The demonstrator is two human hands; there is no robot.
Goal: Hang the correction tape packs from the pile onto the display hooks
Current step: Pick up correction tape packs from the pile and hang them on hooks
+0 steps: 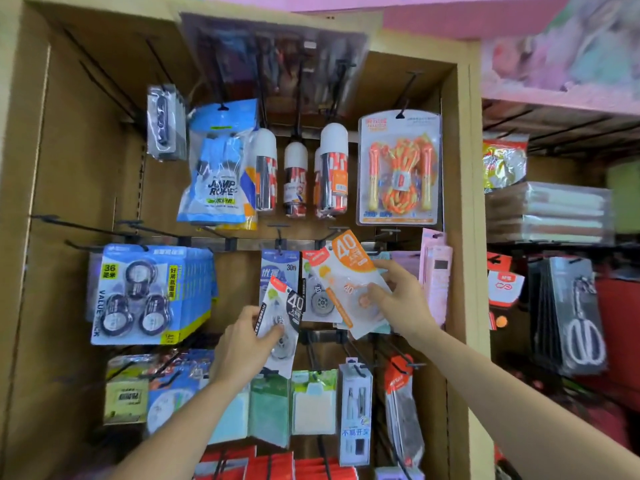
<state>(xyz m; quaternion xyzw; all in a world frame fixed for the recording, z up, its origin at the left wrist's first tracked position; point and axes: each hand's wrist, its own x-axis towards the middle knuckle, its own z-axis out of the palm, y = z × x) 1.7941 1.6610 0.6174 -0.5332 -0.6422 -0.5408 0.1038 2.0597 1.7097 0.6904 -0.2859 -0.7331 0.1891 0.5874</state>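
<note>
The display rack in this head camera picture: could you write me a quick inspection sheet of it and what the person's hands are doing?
Surface: cardboard-backed display rack with black hooks, some bare at mid left.
Job's things: orange-topped correction tape pack tilted, its top near a hook; black-marked correction tape pack lower down; blue 36 m value packs hanging at left.
Clutter: jump ropes, white-capped bottles, sticky notes, red packs at the bottom.
Grippers: right hand grips the orange-topped pack; left hand grips the black-marked pack.
Cables: nothing seen.
Surroundings: scissors packs on a rack to the right; pink shelf above.
</note>
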